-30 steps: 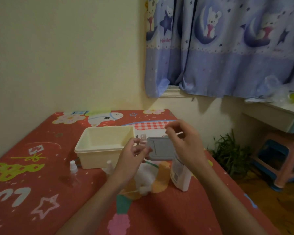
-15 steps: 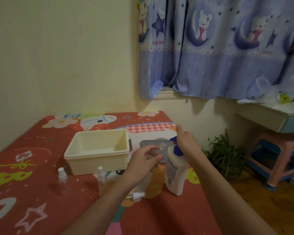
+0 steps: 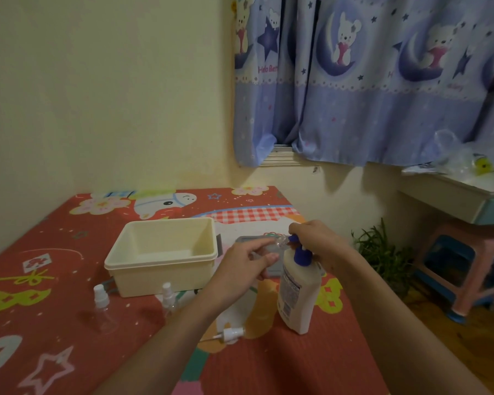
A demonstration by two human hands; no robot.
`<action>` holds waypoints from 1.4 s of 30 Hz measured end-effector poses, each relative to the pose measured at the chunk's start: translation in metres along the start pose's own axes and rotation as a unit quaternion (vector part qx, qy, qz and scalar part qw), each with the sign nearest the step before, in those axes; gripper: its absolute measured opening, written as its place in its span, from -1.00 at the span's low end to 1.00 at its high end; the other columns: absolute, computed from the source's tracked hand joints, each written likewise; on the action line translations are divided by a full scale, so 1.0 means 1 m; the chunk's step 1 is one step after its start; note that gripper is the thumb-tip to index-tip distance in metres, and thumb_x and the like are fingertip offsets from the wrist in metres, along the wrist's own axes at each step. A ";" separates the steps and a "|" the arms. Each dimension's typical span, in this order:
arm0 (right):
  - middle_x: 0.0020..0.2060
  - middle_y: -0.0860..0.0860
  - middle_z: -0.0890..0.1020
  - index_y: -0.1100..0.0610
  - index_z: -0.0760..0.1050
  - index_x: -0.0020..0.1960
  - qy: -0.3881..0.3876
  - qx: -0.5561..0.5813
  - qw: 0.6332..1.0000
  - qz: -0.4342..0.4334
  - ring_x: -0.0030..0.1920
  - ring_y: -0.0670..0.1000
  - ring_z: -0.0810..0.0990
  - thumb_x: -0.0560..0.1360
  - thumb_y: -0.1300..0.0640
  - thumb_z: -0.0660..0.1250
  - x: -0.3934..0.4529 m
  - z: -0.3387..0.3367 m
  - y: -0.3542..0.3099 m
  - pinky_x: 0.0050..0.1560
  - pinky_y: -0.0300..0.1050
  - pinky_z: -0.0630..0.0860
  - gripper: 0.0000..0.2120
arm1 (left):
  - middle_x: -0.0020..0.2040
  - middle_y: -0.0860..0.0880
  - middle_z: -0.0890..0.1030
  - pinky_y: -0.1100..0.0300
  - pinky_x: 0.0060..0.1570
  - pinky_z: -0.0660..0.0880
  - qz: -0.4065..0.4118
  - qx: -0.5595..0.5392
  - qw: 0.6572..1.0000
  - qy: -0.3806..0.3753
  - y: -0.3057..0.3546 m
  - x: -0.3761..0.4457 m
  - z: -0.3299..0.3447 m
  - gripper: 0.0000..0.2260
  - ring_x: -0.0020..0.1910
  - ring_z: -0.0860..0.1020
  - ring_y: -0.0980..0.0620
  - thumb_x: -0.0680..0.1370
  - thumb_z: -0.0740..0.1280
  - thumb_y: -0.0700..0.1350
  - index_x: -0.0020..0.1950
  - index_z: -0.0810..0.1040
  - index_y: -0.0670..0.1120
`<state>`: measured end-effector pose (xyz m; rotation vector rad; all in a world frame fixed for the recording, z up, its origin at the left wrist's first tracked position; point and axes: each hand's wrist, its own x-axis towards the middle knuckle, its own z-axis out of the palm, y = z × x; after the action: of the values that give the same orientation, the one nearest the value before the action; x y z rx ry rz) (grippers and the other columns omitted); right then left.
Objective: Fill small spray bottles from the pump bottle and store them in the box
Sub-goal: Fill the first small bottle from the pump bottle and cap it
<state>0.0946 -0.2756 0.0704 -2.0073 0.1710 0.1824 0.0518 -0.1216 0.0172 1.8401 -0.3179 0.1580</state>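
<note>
Under the pump bottle [image 3: 298, 292] nozzle, left hand [image 3: 247, 259] pinches a clear bottle [image 3: 274, 245]

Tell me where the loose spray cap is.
Head view: the spray cap lies on the red mat near the front edge, just left of the pump bottle, under the left forearm.

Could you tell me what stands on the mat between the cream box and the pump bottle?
Nothing stands there in the head view: between box and pump bottle only the left hand hovers.
</note>
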 end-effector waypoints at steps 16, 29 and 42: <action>-0.31 0.02 0.42 0.11 0.26 -0.20 -0.010 -0.023 1.000 0.009 -0.29 -0.03 0.33 0.58 0.16 0.13 0.001 -0.001 -0.002 -0.13 -0.11 0.32 -0.82 | -0.12 -0.06 0.57 0.34 -0.27 0.54 -0.027 -0.022 0.999 -0.022 0.011 0.006 0.004 -0.70 -0.31 0.57 0.12 0.54 0.36 -0.17 0.28 0.52 -0.08; -0.33 -0.01 0.41 0.12 0.39 -0.24 -0.012 -0.067 0.997 -0.035 -0.39 -0.11 0.36 0.56 0.18 0.10 0.008 0.004 0.012 -0.39 -0.27 0.34 -0.79 | -0.20 0.06 0.60 0.34 -0.29 0.50 -0.019 0.040 0.999 -0.006 -0.001 0.002 0.005 -0.81 -0.39 0.57 0.16 0.54 0.38 -0.12 0.12 0.62 -0.13; -0.35 0.03 0.26 0.12 0.20 -0.28 -0.038 -0.134 0.990 -0.034 -0.35 0.00 0.20 0.57 0.27 0.08 0.011 -0.002 -0.003 -0.21 -0.18 0.24 -0.75 | -0.19 0.06 0.60 0.33 -0.27 0.50 -0.014 0.026 1.000 -0.003 0.006 0.000 0.004 -0.83 -0.37 0.57 0.17 0.54 0.37 -0.09 0.10 0.61 -0.09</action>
<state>0.1060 -0.2771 0.0714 -2.2651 0.0308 0.2495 0.0497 -0.1274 0.0218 1.8960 -0.2951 0.1419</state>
